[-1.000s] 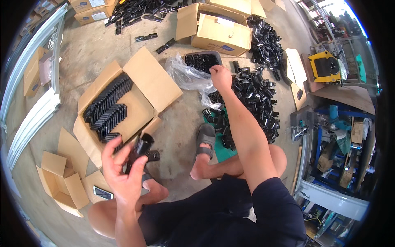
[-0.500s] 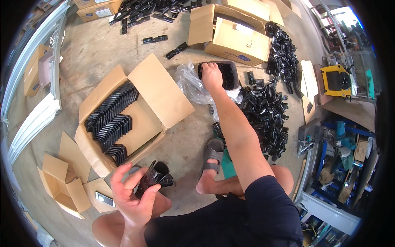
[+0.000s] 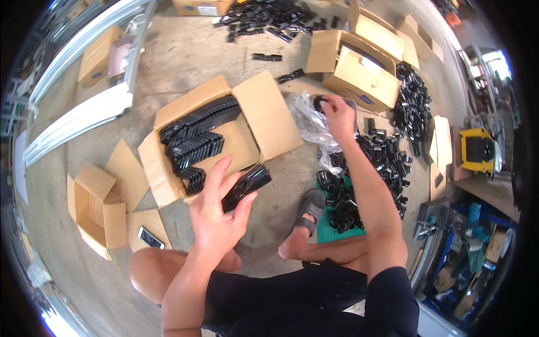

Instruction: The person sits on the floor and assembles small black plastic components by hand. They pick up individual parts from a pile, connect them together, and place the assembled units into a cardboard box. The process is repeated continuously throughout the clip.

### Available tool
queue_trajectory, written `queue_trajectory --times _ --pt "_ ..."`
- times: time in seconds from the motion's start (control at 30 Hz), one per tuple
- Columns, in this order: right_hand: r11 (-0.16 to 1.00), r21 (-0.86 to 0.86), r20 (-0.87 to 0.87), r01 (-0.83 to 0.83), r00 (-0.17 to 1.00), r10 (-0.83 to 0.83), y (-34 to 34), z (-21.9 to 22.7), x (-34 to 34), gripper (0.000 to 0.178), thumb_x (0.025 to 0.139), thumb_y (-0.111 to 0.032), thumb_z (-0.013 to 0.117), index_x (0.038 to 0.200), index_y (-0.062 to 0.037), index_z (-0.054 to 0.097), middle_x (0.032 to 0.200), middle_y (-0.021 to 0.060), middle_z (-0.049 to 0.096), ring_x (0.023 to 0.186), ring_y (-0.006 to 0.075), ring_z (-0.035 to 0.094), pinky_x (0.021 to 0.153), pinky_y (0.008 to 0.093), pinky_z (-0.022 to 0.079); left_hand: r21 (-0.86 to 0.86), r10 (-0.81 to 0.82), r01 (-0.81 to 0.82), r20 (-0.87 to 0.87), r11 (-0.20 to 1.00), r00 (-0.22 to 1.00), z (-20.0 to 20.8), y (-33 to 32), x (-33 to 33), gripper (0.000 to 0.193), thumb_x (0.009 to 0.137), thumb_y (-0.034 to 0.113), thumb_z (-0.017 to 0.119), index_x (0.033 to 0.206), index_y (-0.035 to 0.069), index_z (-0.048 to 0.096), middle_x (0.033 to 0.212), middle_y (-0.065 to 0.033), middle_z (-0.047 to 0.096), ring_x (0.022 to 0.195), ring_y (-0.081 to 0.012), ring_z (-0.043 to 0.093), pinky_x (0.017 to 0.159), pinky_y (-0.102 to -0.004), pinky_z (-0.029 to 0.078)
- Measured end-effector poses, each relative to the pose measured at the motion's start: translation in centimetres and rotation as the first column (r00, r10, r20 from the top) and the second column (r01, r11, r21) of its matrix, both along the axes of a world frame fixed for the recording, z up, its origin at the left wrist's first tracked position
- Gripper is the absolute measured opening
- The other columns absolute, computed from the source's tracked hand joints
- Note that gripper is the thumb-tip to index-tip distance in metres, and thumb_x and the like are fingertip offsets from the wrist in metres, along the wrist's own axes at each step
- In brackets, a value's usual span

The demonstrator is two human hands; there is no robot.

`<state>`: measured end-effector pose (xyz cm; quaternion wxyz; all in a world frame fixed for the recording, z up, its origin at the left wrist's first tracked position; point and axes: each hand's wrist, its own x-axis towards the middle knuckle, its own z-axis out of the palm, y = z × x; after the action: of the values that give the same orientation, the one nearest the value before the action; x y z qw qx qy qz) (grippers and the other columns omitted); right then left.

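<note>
My left hand (image 3: pixel 216 222) grips a glossy black, curved joint piece (image 3: pixel 247 186) between thumb and fingers, tilted up to the right. It is held in front of an open cardboard box (image 3: pixel 154 168) where similar black pieces (image 3: pixel 199 126) stand stacked in slanting rows. My right hand (image 3: pixel 341 117) is over a small dark bin (image 3: pixel 351 103), fingertips pinched together at its contents. Whatever those fingers hold is too small and hidden to make out. A crumpled clear plastic bag (image 3: pixel 309 121) lies against the bin's left side.
Loose black joint pieces (image 3: pixel 379 163) are heaped right of my foot, partly on a green sheet (image 3: pixel 331 227). Another open carton (image 3: pixel 365 81) stands beyond the bin. A small open box (image 3: pixel 92 210) and a phone (image 3: pixel 150 237) lie at left. More black pieces (image 3: pixel 275 19) cover the far floor.
My left hand has risen toward the stacked box, and its joint piece has turned from opening-up to lying on a slant. The view has shifted left; my right hand remains at the bin.
</note>
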<state>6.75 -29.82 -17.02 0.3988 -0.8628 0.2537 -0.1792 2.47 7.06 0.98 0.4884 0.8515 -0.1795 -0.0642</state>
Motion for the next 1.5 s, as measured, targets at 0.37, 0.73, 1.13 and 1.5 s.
queue_trajectory --times 0.37,0.73,1.13,1.5 --pt "0.893 -0.076 0.256 -0.444 0.857 0.448 16.6 23.6 -9.0 0.019 0.087 -0.002 0.078 0.105 -0.0018 0.073 0.086 0.0083 0.071 0.076 0.0169 0.066 0.072 0.0292 0.054 0.003 -0.046 0.05 0.435 0.999 0.899 1.7 2.2 -1.5 0.084 0.078 0.004 0.082 0.153 0.007 0.045 0.099 -0.0108 0.074 0.085 -0.0299 0.071 0.075 -0.0388 0.058" --pt "0.726 -0.485 0.281 -0.487 0.699 0.657 22.5 27.1 -12.3 0.021 0.081 0.0 0.08 0.1 -0.0034 0.073 0.095 0.0089 0.073 0.083 0.0271 0.067 0.072 0.0359 0.055 -0.109 0.006 0.07 0.579 0.992 0.815 3.8 3.5 -3.9 0.085 0.078 0.005 0.079 0.155 0.002 0.043 0.093 -0.0094 0.069 0.088 -0.0264 0.067 0.073 -0.0386 0.058" --pt "0.389 -0.849 0.156 -0.357 0.533 0.832 23.5 27.5 -11.6 0.033 0.07 0.002 0.077 0.101 -0.0021 0.071 0.102 0.0094 0.069 0.088 0.0277 0.066 0.075 0.037 0.056 -0.207 0.084 0.081 0.68 0.975 0.728 4.0 4.7 -3.9 0.094 0.072 0.0 0.083 0.156 0.0 0.041 0.1 -0.0143 0.07 0.084 -0.0311 0.068 0.072 -0.039 0.057" --pt "0.253 -0.897 0.003 -0.362 0.569 0.822 24.2 28.5 -11.6 0.036 0.067 -0.003 0.075 0.103 -0.0014 0.072 0.1 0.0082 0.064 0.089 0.0264 0.063 0.079 0.0375 0.055 -0.202 0.1 0.056 0.685 0.978 0.721 4.2 4.4 -3.5 0.084 0.08 0.003 0.073 0.156 -0.002 0.04 0.087 -0.0067 0.065 0.081 -0.0237 0.062 0.066 -0.0361 0.056"
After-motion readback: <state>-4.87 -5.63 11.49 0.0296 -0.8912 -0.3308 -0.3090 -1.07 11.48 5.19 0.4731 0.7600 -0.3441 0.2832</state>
